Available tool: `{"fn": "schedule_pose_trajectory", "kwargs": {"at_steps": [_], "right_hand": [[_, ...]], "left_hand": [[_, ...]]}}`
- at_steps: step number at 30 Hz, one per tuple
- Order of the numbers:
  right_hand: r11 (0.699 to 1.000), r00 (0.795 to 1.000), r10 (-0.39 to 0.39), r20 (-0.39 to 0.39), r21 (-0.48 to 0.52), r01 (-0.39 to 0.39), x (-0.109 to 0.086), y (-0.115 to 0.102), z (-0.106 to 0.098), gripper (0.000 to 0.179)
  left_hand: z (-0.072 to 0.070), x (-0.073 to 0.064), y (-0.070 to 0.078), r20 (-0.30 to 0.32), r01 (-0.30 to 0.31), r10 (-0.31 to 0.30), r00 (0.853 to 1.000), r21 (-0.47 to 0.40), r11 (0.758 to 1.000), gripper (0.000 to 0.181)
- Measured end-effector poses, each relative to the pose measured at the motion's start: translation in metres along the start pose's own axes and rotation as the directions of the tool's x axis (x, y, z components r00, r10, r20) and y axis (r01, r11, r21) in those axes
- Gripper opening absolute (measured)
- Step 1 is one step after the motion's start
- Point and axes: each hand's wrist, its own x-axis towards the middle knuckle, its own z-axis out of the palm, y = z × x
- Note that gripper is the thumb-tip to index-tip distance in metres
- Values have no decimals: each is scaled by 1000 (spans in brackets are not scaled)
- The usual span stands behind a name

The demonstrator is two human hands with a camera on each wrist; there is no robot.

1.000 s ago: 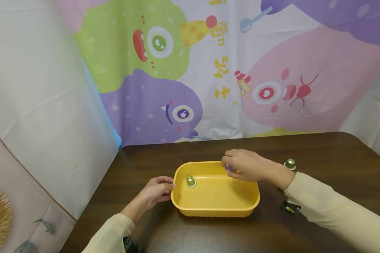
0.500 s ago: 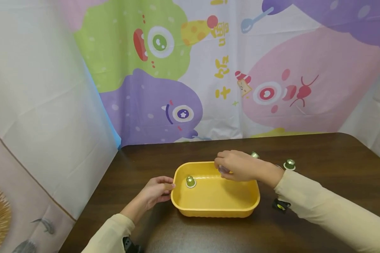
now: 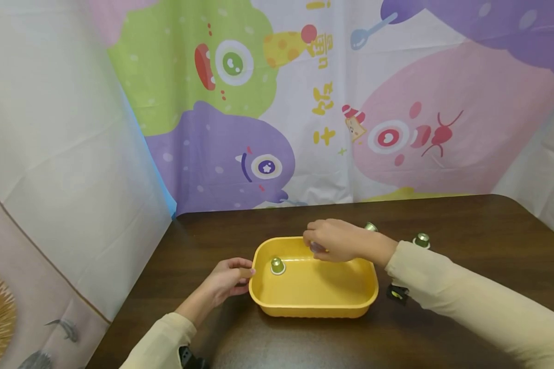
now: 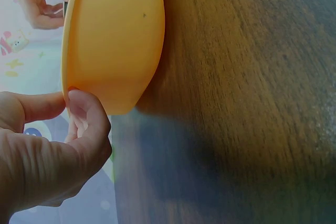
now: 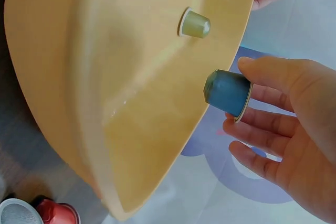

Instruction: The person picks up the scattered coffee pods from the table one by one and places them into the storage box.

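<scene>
A yellow plastic tray [image 3: 304, 311] sits on the dark wooden table. My left hand [image 3: 226, 281] pinches its left rim between thumb and index finger, as the left wrist view shows. Over the back part of the tray, my right hand [image 3: 339, 241] holds a blue coffee capsule [image 5: 227, 94] by its wider rim end; the head view shows only a little of this capsule. A green coffee capsule [image 3: 277, 265] stands on the tray floor towards the left, apart from both hands.
Right of the tray, a green capsule [image 3: 422, 240] stands on the table. Another capsule [image 3: 371, 226] is partly hidden behind my right wrist. The right wrist view shows a red capsule [image 5: 56, 212] beside a silver-faced one [image 5: 20, 212]. A printed cloth [image 3: 318, 169] hangs behind the table.
My right hand has moved left over the tray with the blue capsule, uncovering a capsule on the table behind the wrist. The left hand stays on the rim.
</scene>
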Motion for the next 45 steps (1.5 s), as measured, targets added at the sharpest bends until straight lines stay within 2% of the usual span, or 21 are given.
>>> {"fn": "schedule_pose_trajectory", "kwargs": {"at_steps": [14, 21, 29, 45], "right_hand": [[1000, 999, -17, 37, 20, 17, 29, 0, 1, 14], [999, 996, -27, 86, 31, 24, 42, -6, 4, 15], [999, 995, -25, 94, 44, 21, 50, -10, 9, 13], [999, 980, 7, 198, 45, -17, 63, -16, 30, 7]], "left_hand": [[-2, 0, -1, -6, 6, -6, 1000, -4, 1000, 26], [-2, 0, 0, 0, 5, -5, 1000, -7, 1000, 26], [-2, 1, 4, 9, 6, -6, 1000, 3, 1000, 28], [-2, 3, -2, -9, 12, -12, 1000, -10, 1000, 23]]}}
